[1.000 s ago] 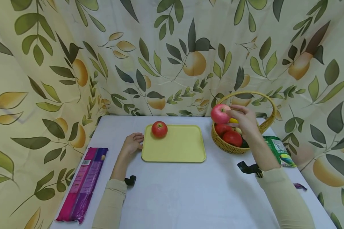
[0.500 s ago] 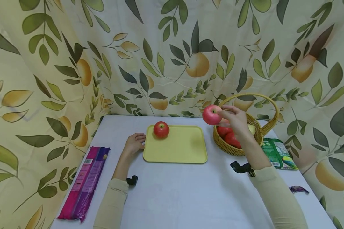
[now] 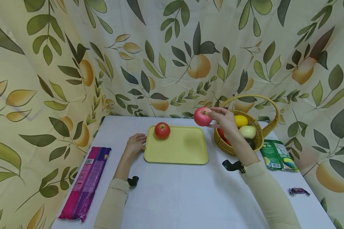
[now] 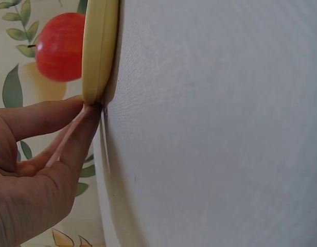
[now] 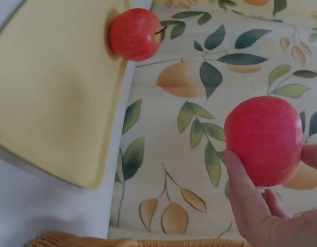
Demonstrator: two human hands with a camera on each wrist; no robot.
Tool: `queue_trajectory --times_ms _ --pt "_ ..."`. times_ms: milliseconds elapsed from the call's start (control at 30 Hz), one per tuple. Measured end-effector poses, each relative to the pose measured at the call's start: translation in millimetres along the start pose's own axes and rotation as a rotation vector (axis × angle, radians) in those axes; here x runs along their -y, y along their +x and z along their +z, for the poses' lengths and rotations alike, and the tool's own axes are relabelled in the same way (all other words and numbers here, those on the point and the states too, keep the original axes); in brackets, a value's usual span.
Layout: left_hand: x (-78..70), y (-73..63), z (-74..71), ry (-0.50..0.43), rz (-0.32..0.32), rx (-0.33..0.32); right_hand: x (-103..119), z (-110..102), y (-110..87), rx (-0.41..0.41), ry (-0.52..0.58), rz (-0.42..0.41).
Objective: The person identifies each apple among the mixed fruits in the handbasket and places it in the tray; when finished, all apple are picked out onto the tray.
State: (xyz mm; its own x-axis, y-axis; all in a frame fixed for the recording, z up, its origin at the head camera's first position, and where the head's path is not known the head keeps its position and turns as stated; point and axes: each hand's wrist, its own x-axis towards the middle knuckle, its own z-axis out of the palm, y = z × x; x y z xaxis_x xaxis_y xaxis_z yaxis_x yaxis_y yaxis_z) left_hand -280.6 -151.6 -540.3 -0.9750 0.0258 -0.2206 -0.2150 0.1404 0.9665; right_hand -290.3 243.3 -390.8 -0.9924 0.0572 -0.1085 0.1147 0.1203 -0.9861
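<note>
My right hand (image 3: 225, 121) holds a pinkish-red apple (image 3: 202, 116) between thumb and fingers, raised in the air beyond the tray's right back corner. In the right wrist view this apple (image 5: 264, 140) shows large in the fingertips. A redder apple (image 3: 162, 130) sits on the yellow tray (image 3: 177, 149), toward its left back corner. At the tray's left side is my left hand (image 3: 135, 144). The left wrist view shows its thumb and a finger pinching the tray's edge (image 4: 99, 56). Right of the tray stands a wicker basket (image 3: 227, 149), partly hidden by the right forearm.
Inside the basket lie a yellow fruit (image 3: 241, 121), a pale round one (image 3: 247, 132), and dark and red pieces. A green packet (image 3: 278, 155) and a small purple wrapper (image 3: 298, 191) lie at the right. At the left is a long pink-purple package (image 3: 84, 183). Patterned cloth hangs behind.
My right hand has carried the pinkish apple leftward from over the basket toward the tray, exposing more of the basket's contents. The left hand stays at the tray's edge. The view has shifted slightly.
</note>
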Motion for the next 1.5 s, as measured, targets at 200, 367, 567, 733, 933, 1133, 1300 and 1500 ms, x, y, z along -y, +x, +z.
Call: queue_trajectory --times_ms 200,367,567,733,933,1133,1300,1500 --pt "-1.6 0.8 1.5 0.013 -0.007 -0.012 -9.6 12.0 15.7 0.015 0.062 0.035" --pt "-4.8 1.1 3.0 0.017 -0.015 -0.022 -21.0 23.2 27.6 0.037 0.065 0.072" --pt "-5.1 3.4 3.4 0.041 -0.023 -0.022 -34.9 37.3 38.7 0.062 0.142 0.121" --pt "-5.4 3.1 4.2 0.045 -0.027 -0.025 -45.1 46.6 45.7 0.065 0.143 0.140" --pt "-6.5 0.8 4.0 0.055 -0.012 -0.018 -56.0 53.9 50.4 0.071 0.128 0.136" --pt "-6.4 -1.2 2.3 0.052 -0.018 -0.014 -65.3 60.2 54.4 0.079 0.171 0.182" --pt "-7.0 -2.8 0.5 0.042 -0.025 -0.018 -71.8 66.5 57.0 0.077 0.146 0.204" --pt "-7.3 -3.8 0.3 0.037 -0.030 -0.012 -81.2 71.5 59.8 0.065 0.139 0.231"
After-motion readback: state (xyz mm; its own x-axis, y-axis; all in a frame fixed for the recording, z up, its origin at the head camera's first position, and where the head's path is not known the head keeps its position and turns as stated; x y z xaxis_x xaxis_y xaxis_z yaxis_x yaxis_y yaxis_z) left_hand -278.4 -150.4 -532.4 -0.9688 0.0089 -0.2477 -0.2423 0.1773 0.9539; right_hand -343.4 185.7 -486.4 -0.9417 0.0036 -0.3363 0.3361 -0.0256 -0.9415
